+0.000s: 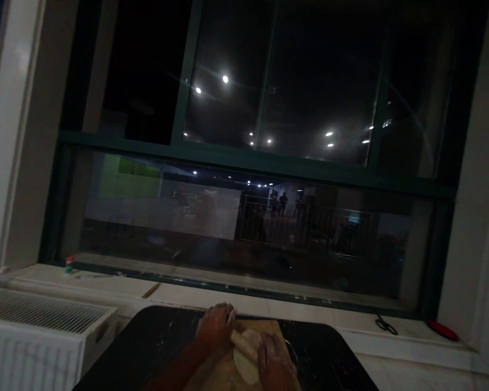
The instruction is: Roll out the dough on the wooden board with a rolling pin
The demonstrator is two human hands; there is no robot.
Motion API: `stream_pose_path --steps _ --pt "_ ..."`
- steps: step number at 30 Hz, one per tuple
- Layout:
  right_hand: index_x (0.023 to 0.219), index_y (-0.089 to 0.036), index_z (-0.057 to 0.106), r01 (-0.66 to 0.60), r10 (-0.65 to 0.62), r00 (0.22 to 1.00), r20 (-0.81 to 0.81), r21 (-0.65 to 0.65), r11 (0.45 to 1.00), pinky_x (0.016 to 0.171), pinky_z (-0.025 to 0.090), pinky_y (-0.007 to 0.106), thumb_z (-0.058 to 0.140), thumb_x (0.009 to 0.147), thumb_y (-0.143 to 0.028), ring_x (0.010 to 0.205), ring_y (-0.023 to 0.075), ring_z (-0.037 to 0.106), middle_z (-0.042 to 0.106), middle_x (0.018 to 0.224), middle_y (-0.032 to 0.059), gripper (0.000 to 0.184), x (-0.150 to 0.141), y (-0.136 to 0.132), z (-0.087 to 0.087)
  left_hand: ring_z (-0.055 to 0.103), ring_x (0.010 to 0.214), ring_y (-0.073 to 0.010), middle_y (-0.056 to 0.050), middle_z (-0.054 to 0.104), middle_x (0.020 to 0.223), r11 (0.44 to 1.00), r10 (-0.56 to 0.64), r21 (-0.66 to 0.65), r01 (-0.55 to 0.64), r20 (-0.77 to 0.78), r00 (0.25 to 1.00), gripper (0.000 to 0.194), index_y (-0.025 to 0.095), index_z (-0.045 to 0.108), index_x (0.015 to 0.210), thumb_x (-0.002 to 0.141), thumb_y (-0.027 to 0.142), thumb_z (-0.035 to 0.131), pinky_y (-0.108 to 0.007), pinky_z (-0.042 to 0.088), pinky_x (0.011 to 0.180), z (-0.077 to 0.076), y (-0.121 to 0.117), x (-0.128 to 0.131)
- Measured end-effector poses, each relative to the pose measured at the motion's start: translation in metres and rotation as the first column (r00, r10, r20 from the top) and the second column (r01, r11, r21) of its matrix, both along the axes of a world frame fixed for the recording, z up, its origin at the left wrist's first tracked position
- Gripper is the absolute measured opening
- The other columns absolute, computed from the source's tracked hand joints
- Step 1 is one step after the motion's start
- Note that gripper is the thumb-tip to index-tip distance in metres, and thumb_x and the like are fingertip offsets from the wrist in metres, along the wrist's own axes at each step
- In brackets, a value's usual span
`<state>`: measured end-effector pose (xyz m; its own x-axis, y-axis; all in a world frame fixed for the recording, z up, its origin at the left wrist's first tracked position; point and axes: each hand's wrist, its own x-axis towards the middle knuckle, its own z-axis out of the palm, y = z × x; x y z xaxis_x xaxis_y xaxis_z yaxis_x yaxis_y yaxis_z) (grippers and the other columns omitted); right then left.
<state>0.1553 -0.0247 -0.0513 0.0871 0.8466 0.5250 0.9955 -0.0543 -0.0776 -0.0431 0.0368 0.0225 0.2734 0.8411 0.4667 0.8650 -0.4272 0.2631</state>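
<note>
At the bottom centre, my left hand (pixel 214 327) and my right hand (pixel 274 363) both rest on a pale wooden rolling pin (pixel 243 344). The pin lies across a flat round of light dough (pixel 245 365). The dough sits on a wooden board (pixel 264 327) on a dark table (pixel 158 342). Both hands look dusted with flour. My left forearm reaches in from the lower left. The scene is dim and the camera points mostly at a window.
A large dark window (pixel 261 163) with a green frame fills the view, reflecting ceiling lights. On the white sill (pixel 187 296) lie scissors (pixel 386 325), a red lid (pixel 443 330) and a small bottle (pixel 69 265). A white radiator (pixel 36 331) stands at the left.
</note>
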Motion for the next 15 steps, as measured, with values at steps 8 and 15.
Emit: stream_pose_path --steps 8,15 --pt "0.111 -0.022 0.075 0.183 -0.186 0.982 0.038 0.073 0.980 0.084 0.059 0.051 0.039 0.094 -0.015 0.112 0.0338 0.070 0.073 0.123 0.0155 0.041 0.002 0.020 -0.001 0.070 0.102 -0.0275 -0.012 0.075 0.104 0.998 -0.058 0.006 0.061 -0.226 0.972 0.032 0.020 0.068 0.110 0.101 0.025 0.038 -0.048 0.048 0.098 0.003 0.069 0.041" --pt "0.120 -0.023 0.071 0.178 -0.178 0.983 -0.045 0.003 0.984 0.086 0.057 0.056 0.038 0.094 -0.014 0.121 0.0355 0.065 0.069 0.131 0.0140 0.043 -0.004 0.026 -0.008 0.066 0.109 -0.0308 -0.005 0.072 0.115 0.954 -0.293 -0.069 0.291 -0.406 0.865 0.030 0.029 0.066 0.117 0.087 0.026 0.061 -0.053 0.049 0.097 -0.024 0.109 0.034"
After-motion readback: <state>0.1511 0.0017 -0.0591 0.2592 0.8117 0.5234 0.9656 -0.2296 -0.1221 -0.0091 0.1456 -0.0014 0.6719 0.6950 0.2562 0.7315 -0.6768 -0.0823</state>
